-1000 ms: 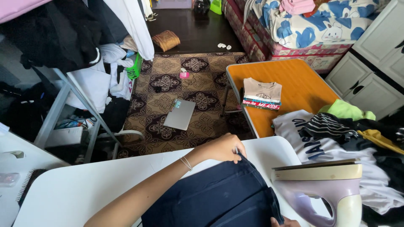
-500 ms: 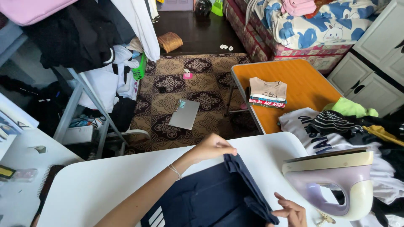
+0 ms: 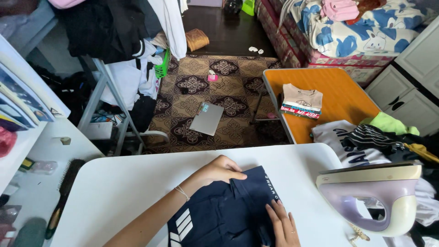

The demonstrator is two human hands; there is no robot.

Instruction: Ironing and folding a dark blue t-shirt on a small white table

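A dark navy garment (image 3: 219, 210) with white stripes lies on the white table (image 3: 119, 187) in front of me. My left hand (image 3: 219, 170) rests on its far edge, fingers pinching a fold of the cloth. My right hand (image 3: 282, 224) lies flat on the garment's right side, fingers spread, pressing it down. A lilac and cream steam iron (image 3: 372, 196) stands upright at the table's right end, close to my right hand.
An orange folding table (image 3: 338, 87) beyond holds a stack of folded shirts (image 3: 301, 100) and a heap of loose clothes (image 3: 379, 137). A laptop (image 3: 207, 118) lies on the patterned rug. A clothes rack (image 3: 105, 77) stands left; a hairbrush (image 3: 64, 192) lies on the left desk.
The raised flap of the navy garment has been laid down flat. My right hand moved from its lower corner onto its right side. The view shifted left.
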